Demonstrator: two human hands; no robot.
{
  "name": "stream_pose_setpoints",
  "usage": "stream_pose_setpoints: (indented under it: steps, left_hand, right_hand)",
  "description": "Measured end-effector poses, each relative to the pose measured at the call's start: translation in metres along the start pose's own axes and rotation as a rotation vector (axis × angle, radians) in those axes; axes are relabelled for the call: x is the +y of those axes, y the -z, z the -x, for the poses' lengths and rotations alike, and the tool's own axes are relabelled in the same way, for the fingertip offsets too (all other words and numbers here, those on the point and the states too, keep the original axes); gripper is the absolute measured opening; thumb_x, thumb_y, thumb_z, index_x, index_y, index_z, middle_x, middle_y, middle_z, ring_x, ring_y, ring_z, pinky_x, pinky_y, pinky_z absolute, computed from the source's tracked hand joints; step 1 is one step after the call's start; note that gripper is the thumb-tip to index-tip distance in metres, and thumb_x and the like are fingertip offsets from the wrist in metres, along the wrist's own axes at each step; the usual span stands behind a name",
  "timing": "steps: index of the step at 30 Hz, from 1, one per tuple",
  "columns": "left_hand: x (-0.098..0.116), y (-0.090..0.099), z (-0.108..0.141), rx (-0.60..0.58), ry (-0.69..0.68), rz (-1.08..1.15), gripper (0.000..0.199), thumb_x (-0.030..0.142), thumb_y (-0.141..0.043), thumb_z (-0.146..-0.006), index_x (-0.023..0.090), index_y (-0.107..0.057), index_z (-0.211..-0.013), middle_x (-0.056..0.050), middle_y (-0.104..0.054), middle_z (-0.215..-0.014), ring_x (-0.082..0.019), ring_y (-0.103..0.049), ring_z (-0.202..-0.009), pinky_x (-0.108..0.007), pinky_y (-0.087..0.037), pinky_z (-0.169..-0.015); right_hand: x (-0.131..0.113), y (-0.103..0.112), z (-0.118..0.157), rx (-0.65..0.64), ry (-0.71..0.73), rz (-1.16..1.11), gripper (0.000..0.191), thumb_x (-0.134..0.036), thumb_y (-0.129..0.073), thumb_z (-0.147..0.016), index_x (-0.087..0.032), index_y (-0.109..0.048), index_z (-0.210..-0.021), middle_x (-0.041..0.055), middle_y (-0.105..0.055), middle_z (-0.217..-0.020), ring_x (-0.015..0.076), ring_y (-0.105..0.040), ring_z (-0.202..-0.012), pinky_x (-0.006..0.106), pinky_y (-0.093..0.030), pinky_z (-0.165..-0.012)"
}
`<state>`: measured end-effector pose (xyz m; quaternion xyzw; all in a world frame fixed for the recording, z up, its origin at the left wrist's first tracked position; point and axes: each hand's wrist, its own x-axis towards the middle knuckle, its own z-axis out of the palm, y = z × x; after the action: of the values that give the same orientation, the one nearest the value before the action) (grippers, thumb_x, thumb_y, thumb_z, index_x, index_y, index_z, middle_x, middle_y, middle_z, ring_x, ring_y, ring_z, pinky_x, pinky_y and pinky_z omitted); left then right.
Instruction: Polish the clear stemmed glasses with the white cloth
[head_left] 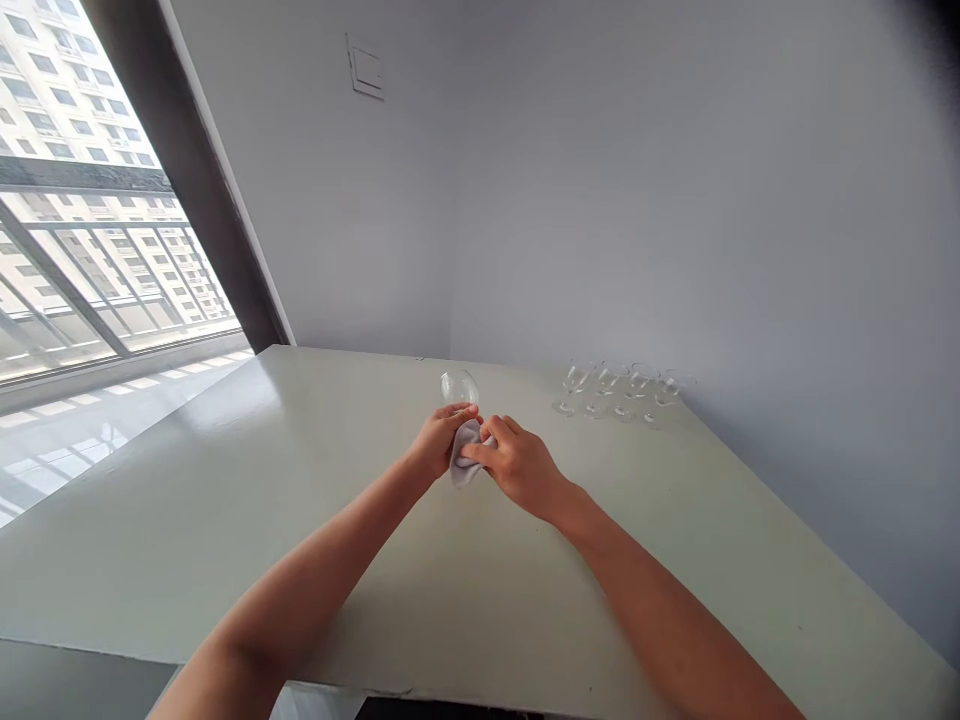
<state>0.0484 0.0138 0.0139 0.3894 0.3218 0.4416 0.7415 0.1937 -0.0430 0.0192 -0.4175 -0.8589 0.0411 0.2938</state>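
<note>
A clear wine glass [458,388] is held over the middle of the table, its bowl pointing away from me. My left hand [440,438] is closed around the glass just below the bowl. A pale cloth [466,470] is bunched against the near end of the glass, where the foot is hidden. My right hand [519,462] pinches this cloth between thumb and fingers, close beside the left hand. The stem cannot be made out behind the fingers and cloth.
Several clear stemmed glasses [606,385] stand upright in a row at the table's back right, near the wall. The pale table [300,560] reaches to the walls. A light switch [367,70] is on the wall; a large window [90,200] is at left.
</note>
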Motion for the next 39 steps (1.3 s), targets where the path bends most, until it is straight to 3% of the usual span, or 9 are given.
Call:
stream_pose_setpoints:
  steps: [4,8,14,17,20,22,29,34,39]
  left_hand:
    - [0.008,-0.008,0.007,-0.105,-0.024,0.134,0.024,0.034,-0.066,-0.07,0.014,-0.056,-0.079,0.001,-0.054,-0.065,-0.006,-0.049,-0.052,-0.02,-0.04,-0.049]
    - [0.01,-0.021,0.013,-0.07,-0.155,0.244,0.018,0.032,-0.06,-0.076,0.016,-0.054,-0.078,0.002,-0.054,-0.071,-0.002,-0.044,-0.05,-0.016,-0.041,-0.051]
    - [0.002,-0.028,0.011,0.102,-0.434,0.17,0.029,0.03,-0.066,-0.07,0.022,-0.045,-0.089,0.004,-0.056,-0.079,-0.003,-0.047,-0.053,-0.018,-0.043,-0.057]
    - [-0.003,-0.025,0.008,0.168,-0.565,0.033,0.035,0.03,-0.066,-0.069,0.023,-0.04,-0.093,0.005,-0.057,-0.079,-0.004,-0.049,-0.053,-0.02,-0.042,-0.057]
    - [-0.006,-0.021,0.007,0.198,-0.685,-0.129,0.035,0.028,-0.064,-0.071,0.023,-0.037,-0.093,0.004,-0.057,-0.076,-0.006,-0.051,-0.054,-0.023,-0.043,-0.06]
    - [-0.007,-0.019,0.006,0.217,-0.735,-0.206,0.034,0.027,-0.063,-0.071,0.023,-0.036,-0.092,0.004,-0.057,-0.075,-0.007,-0.052,-0.056,-0.024,-0.044,-0.062]
    - [-0.003,-0.009,-0.001,0.361,-0.765,-0.154,0.039,0.029,-0.065,-0.068,0.023,-0.036,-0.093,0.003,-0.058,-0.076,-0.008,-0.054,-0.059,-0.023,-0.045,-0.06]
    - [-0.006,-0.011,0.003,0.336,-0.753,-0.223,0.037,0.028,-0.064,-0.069,0.023,-0.036,-0.091,0.003,-0.058,-0.076,-0.008,-0.054,-0.058,-0.025,-0.045,-0.064]
    - [-0.01,-0.009,0.001,0.375,-0.736,-0.352,0.036,0.027,-0.066,-0.066,0.023,-0.04,-0.091,0.001,-0.058,-0.08,-0.01,-0.055,-0.064,-0.025,-0.045,-0.064]
  right_hand:
    - [0.013,0.006,-0.004,0.091,-0.101,-0.566,0.016,-0.029,-0.049,-0.082,-0.026,-0.064,-0.088,0.002,-0.047,-0.082,0.0143,-0.046,-0.072,0.027,-0.037,-0.062]
    - [0.014,-0.003,-0.009,0.292,-0.358,-1.191,0.022,-0.041,-0.062,-0.072,-0.025,-0.06,-0.088,0.0012,-0.053,-0.078,0.016,-0.05,-0.07,0.028,-0.039,-0.062]
    - [-0.005,-0.023,-0.014,0.304,-0.766,-1.59,0.035,-0.052,-0.056,-0.072,-0.02,-0.06,-0.084,0.004,-0.06,-0.074,0.0189,-0.054,-0.068,0.031,-0.043,-0.059]
    - [-0.005,-0.025,-0.015,0.373,-0.9,-1.654,0.031,-0.049,-0.056,-0.074,-0.019,-0.061,-0.08,0.0042,-0.06,-0.073,0.0193,-0.055,-0.068,0.031,-0.044,-0.058]
    - [-0.002,-0.027,-0.014,0.486,-0.883,-1.678,0.028,-0.047,-0.055,-0.076,-0.02,-0.06,-0.085,0.0039,-0.061,-0.08,0.0185,-0.056,-0.073,0.031,-0.045,-0.061]
    - [-0.001,-0.03,-0.013,0.476,-0.849,-1.675,0.027,-0.045,-0.056,-0.075,-0.02,-0.06,-0.086,0.0032,-0.061,-0.08,0.0169,-0.055,-0.072,0.03,-0.045,-0.062]
    - [-0.01,-0.033,-0.01,0.274,-0.785,-1.629,0.03,-0.038,-0.069,-0.063,-0.015,-0.062,-0.08,0.0033,-0.061,-0.069,0.0149,-0.052,-0.06,0.027,-0.04,-0.057]
    - [-0.01,-0.034,-0.012,0.236,-0.772,-1.609,0.028,-0.038,-0.07,-0.061,-0.015,-0.062,-0.074,0.0015,-0.059,-0.063,0.0146,-0.053,-0.058,0.028,-0.04,-0.058]
    - [-0.002,-0.04,-0.005,-0.106,-0.693,-1.228,0.027,-0.042,-0.068,-0.062,-0.017,-0.061,-0.063,-0.0017,-0.053,-0.054,0.0127,-0.049,-0.053,0.026,-0.037,-0.055]
